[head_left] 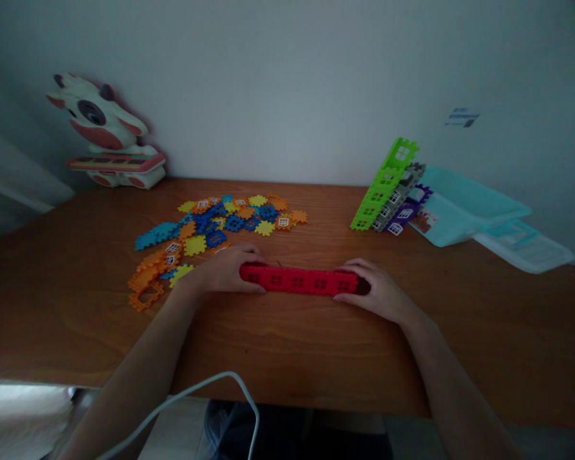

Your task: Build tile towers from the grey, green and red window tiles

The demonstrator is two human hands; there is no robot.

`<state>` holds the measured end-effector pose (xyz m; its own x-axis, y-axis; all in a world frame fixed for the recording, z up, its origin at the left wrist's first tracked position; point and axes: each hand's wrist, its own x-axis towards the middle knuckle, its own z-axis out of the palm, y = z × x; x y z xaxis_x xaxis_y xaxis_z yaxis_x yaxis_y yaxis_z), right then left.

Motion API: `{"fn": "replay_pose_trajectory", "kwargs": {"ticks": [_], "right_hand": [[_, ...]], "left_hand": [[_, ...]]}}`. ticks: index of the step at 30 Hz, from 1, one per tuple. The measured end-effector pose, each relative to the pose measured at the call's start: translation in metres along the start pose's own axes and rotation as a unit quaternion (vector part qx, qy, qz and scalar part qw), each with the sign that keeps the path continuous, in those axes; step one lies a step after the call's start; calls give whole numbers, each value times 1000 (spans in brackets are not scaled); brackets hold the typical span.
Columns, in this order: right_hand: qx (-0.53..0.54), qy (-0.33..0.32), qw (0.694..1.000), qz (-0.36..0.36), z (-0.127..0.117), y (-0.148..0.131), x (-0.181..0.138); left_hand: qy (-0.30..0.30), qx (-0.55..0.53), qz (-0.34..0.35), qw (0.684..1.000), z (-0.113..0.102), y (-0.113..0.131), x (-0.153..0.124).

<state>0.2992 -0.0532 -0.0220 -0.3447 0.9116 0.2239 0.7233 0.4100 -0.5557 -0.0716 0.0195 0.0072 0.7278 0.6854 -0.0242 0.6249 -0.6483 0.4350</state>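
Head view: we see the red block bar point(301, 281) lying flat mid-desk point(316, 345), nearer the front edge. Left hand point(227, 271) grips its left end, fingers closed around it; right hand point(376, 291) grips the right end the same way. Loose pile of tiles point(220, 223) sits just beyond the left hand, toward the back-left. Green, grey and purple bars point(388, 191) lean on a teal box point(460, 211) near the back-right corner. Cow toy point(105, 134) at the back-left corner.

Dim room: wooden table point(287, 345) against pale wall point(287, 76) (bare).
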Motion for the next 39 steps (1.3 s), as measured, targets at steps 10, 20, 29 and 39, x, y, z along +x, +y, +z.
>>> {"fn": "replay_pose_trajectory", "kwargs": {"ticks": [10,20,29,39], "right_hand": [[3,-31,999,14,-6,-6,3],[-21,-39,999,-11,-4,-12,0],[-58,-64,996,-33,0,-28,4],[-44,-87,994,-43,0,-34,7]], "left_hand": [[-5,18,-2,1000,-1,3,1],[-20,-9,34,999,-2,8,0],[-26,43,57,997,1,37,2],[-22,37,80,996,6,35,4]]}}
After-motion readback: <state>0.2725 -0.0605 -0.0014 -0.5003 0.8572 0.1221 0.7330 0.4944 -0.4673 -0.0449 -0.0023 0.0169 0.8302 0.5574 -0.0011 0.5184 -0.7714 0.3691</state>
